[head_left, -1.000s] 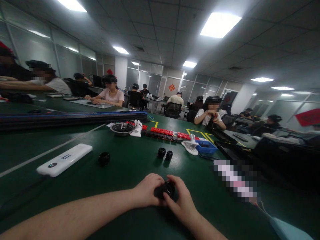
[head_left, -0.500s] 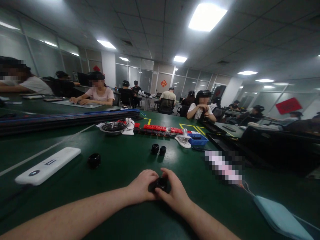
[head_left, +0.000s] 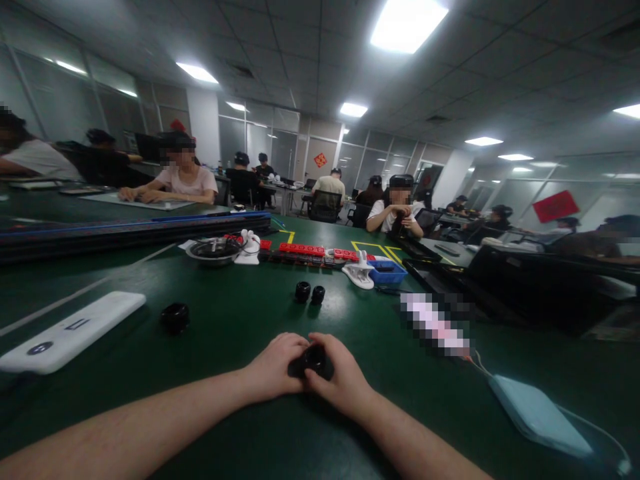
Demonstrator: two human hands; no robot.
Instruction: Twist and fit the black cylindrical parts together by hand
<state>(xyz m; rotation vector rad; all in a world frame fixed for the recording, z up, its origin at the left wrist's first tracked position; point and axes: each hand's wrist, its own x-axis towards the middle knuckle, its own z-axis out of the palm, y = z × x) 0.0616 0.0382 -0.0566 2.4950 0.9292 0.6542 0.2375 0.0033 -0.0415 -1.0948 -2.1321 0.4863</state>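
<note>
Low over the green table, a black ring-shaped fitting with a round opening is held between both hands. My left hand has its fingers curled against the fitting's left side. My right hand grips the right side, thumb in front and fingers behind. Part of the fitting is hidden by the fingers. Beyond the hands stand two smaller black fittings, one on the left and one on the right. A wider black fitting lies farther left.
At left lies a long white device. Across the back are a metal bowl, red strips, a white clip and a blue box. A light-blue slab with a cord lies right. Co-workers sit at the tables beyond.
My view has turned slightly, so the table items appear shifted left. The right fingers have closed in a little around the black fitting, which stays between both hands.
</note>
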